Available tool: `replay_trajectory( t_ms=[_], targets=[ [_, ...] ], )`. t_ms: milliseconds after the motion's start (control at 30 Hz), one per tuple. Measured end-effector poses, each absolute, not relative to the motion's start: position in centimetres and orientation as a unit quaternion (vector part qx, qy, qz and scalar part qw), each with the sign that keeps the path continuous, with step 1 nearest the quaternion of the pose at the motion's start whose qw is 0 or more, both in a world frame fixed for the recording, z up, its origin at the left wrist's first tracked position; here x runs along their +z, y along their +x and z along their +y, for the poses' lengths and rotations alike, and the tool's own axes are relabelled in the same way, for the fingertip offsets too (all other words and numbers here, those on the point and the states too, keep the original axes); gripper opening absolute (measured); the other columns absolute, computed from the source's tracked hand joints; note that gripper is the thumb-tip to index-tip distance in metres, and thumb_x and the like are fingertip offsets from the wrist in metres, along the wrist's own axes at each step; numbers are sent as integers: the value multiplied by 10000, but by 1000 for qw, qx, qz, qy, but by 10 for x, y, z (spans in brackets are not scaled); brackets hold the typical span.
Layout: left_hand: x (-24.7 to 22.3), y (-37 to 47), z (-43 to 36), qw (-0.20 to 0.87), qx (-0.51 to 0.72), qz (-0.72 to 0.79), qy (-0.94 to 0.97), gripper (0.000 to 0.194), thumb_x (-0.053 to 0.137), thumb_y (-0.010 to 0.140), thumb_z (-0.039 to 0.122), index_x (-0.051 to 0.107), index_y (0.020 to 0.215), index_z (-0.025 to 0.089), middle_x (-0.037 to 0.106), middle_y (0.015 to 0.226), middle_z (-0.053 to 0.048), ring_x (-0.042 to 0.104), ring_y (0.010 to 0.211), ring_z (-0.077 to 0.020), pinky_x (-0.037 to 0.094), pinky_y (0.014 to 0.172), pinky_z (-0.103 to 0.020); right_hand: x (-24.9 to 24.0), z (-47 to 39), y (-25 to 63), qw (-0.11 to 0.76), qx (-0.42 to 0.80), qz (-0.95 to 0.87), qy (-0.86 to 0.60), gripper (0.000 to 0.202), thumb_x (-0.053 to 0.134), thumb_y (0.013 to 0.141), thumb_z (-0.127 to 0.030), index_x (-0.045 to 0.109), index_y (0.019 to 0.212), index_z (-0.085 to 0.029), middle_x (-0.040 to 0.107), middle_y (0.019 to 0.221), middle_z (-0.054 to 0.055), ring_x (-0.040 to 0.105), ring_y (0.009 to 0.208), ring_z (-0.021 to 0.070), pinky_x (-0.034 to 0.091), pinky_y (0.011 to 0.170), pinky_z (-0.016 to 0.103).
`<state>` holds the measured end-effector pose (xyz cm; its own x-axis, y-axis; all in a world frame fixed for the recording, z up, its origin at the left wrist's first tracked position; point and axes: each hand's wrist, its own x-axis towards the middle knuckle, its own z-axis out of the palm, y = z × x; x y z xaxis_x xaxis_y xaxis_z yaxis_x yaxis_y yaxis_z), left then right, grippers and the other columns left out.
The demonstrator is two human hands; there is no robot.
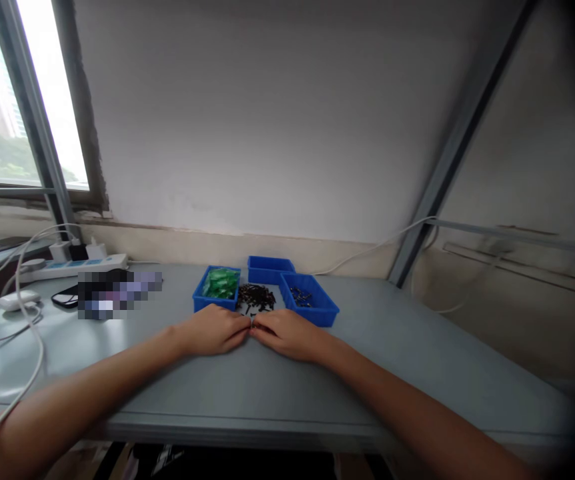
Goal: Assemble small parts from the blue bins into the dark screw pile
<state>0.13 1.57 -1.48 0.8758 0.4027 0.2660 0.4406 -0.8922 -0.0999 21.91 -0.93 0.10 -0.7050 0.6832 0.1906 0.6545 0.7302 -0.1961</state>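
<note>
My left hand point(216, 330) and my right hand point(287, 333) meet fingertip to fingertip just above the grey table, their fingers pinched together. Whatever lies between the fingertips is too small to make out. Right behind them is a loose pile of small dark screw-like parts point(257, 296) on a pale sheet. A blue bin point(215, 304) with green plastic packets point(220, 283) stands behind my left hand. Behind my right hand a second blue bin point(320, 316) holds small shiny metal pieces point(301, 297).
A third blue bin point(270, 270) stands at the back by the wall. On the left of the grey table point(247, 393) lie a white power strip point(77, 266) with plugs, a white mouse-like device point(19, 300) and several cables. A white cable point(37, 353) crosses over my left forearm.
</note>
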Motion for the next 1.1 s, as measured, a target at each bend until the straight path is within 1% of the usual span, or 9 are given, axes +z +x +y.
replay_trajectory(
  t_ms=[300,433,467,600,700,800,867,933,1100],
  targets=[
    [-15,1,18,81,-141,-217,-963,171,456,970,189,580,854,187,671,771,-37,644,670,-193,445,568,-287,-3,-6,220,105,66,-912,-391,182,528,982,-213,611,823,-176,692,842,60,614,766,195,415,677,302],
    [-15,0,18,73,-138,-227,-961,145,457,952,174,580,879,188,676,782,-41,648,673,-199,457,576,-290,-2,-9,222,135,81,-909,-387,51,566,955,-225,601,949,-189,670,940,57,614,869,204,456,761,316],
    [-15,0,18,70,-140,-231,-960,137,458,947,169,583,893,188,678,786,-40,652,679,-200,459,579,-289,-2,-9,223,143,82,-909,-382,54,583,938,-215,594,985,-191,661,978,61,612,901,206,465,791,321],
    [-14,0,19,65,-141,-247,-956,127,468,935,162,591,914,188,687,802,-37,664,698,-200,460,588,-283,-3,-10,225,148,88,-925,-340,139,612,885,-152,607,1021,-183,638,1091,85,603,1012,218,480,913,347],
    [-14,0,19,73,-129,-265,-953,151,462,968,195,582,876,187,688,793,-42,665,684,-204,448,572,-284,-4,-10,225,130,88,-940,-304,181,618,895,-154,650,1073,-166,639,1182,114,589,1116,235,452,1017,382],
    [-13,0,19,74,-132,-273,-950,192,451,998,226,568,850,189,684,784,-46,662,672,-207,442,566,-286,-5,-10,225,124,80,-945,-292,263,612,919,-183,665,1176,-173,628,1277,130,567,1189,243,433,1057,407],
    [-12,0,18,69,-132,-271,-951,172,460,991,218,568,861,188,686,796,-46,663,681,-206,446,576,-284,-5,-10,226,128,67,-946,-290,313,616,919,-193,658,1229,-187,611,1329,134,551,1218,248,427,1065,423],
    [-12,0,18,65,-128,-271,-952,150,471,981,205,570,870,187,687,810,-45,664,697,-206,451,588,-283,-4,-10,225,125,54,-949,-283,324,619,920,-196,657,1241,-186,622,1323,135,558,1202,252,433,1057,432],
    [-13,0,19,58,-126,-272,-952,159,468,988,207,568,865,190,678,799,-40,656,695,-201,451,600,-278,-3,-10,223,118,17,-953,-278,224,560,966,-183,700,1139,-173,706,1148,114,594,1076,239,471,982,403]
  ],
)
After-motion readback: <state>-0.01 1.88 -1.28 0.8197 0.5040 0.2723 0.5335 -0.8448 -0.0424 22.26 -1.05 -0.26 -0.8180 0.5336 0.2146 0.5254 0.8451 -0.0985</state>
